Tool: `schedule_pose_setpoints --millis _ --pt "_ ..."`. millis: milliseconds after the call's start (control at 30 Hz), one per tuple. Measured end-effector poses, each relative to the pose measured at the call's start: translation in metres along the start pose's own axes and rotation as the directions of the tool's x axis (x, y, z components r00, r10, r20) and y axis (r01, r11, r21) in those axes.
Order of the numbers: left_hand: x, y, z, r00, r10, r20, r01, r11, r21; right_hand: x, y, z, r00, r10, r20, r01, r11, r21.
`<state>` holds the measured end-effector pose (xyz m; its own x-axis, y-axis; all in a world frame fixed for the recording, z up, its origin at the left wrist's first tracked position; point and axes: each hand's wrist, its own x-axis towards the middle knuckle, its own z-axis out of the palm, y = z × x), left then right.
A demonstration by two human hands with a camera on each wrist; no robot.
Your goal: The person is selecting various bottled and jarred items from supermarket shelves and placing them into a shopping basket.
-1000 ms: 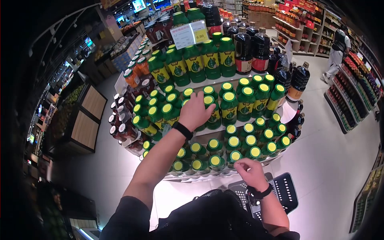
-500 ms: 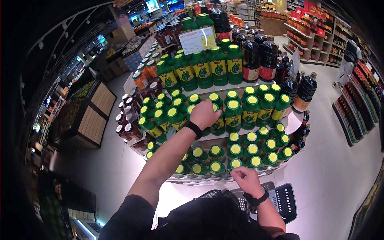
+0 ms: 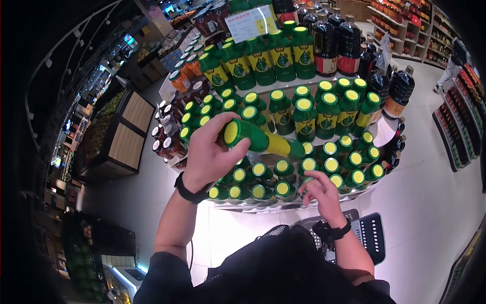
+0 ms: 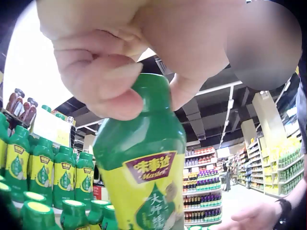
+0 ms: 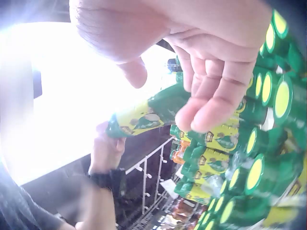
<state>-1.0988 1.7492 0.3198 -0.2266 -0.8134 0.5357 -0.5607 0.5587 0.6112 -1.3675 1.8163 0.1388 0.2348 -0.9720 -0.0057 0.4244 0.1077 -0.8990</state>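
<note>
The left hand (image 3: 208,152) pinches a green bottle (image 3: 271,142) round its yellow-capped neck; in the head view the bottle tilts, base toward the right hand. In the left wrist view, thumb and fingers of the left hand (image 4: 115,62) grip the neck, above a yellow label reading Master. Fingers loosely bent and holding nothing, the right hand (image 3: 325,198) is over the lower rows of bottles (image 3: 330,165). The right wrist view has the right hand (image 5: 192,57) beside the held bottle (image 5: 148,115), a gap between thumb and fingers.
Tiered shelves carry more green bottles (image 3: 304,116), dark bottles (image 3: 349,43) and a price sign (image 3: 248,24). A black basket (image 3: 372,235) is below the right forearm. Wooden crates (image 3: 124,142) stand at left, shelving (image 3: 458,126) at right, near a walking person (image 3: 452,63).
The left hand has come back from the middle row toward the body and left, lifting a bottle out. The right hand's fingers have loosened and spread. The view has shifted downward.
</note>
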Motion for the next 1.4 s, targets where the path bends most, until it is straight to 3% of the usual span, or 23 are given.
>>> schedule_pose_setpoints --millis 67,167,267,300,400,433,533,667,833,1133,1400 --pt "-0.023 0.013 -0.012 0.986 -0.151 0.073 0.161 0.975 -0.152 0.003 -0.016 0.019 0.985 0.17 0.032 -0.172 0.941 0.293" --pt "-0.052 0.007 -0.026 0.983 -0.002 0.185 0.018 0.996 -0.089 0.004 -0.016 0.029 0.905 0.308 0.293 -0.42 0.755 0.504" --pt "-0.073 -0.001 -0.039 0.961 0.104 0.256 -0.076 0.99 -0.116 0.003 0.018 0.016 0.909 0.218 0.356 -0.413 0.594 0.691" --pt "-0.088 -0.016 -0.032 0.973 0.087 0.211 -0.03 0.964 -0.263 0.0 0.013 0.021 0.929 0.19 0.317 -0.365 0.608 0.705" --pt "-0.114 -0.011 -0.018 0.969 -0.222 0.106 0.244 0.801 -0.547 -0.006 0.01 0.029 0.97 0.077 0.23 -0.197 0.804 0.562" --pt "-0.124 -0.022 -0.013 0.968 -0.232 0.1 0.243 0.746 -0.62 -0.009 0.007 0.032 0.974 0.076 0.216 -0.186 0.813 0.553" --pt "-0.149 -0.023 0.014 0.887 -0.443 0.128 0.339 0.438 -0.833 -0.018 0.003 0.045 0.988 -0.004 0.154 -0.06 0.909 0.411" --pt "-0.161 -0.023 0.023 0.858 -0.506 0.091 0.326 0.4 -0.856 -0.025 0.003 0.043 0.969 -0.028 0.245 -0.071 0.92 0.385" --pt "-0.167 -0.024 0.019 0.872 -0.48 0.092 0.32 0.418 -0.85 -0.028 0.003 0.044 0.963 -0.015 0.27 -0.092 0.92 0.38" --pt "-0.179 -0.022 0.019 0.88 -0.456 0.13 0.328 0.388 -0.861 -0.047 0.003 0.047 0.972 -0.007 0.234 -0.082 0.926 0.369" --pt "-0.208 -0.009 -0.006 0.924 -0.359 0.134 0.267 0.353 -0.897 -0.089 0.003 0.085 0.98 -0.073 0.184 0.008 0.942 0.334"
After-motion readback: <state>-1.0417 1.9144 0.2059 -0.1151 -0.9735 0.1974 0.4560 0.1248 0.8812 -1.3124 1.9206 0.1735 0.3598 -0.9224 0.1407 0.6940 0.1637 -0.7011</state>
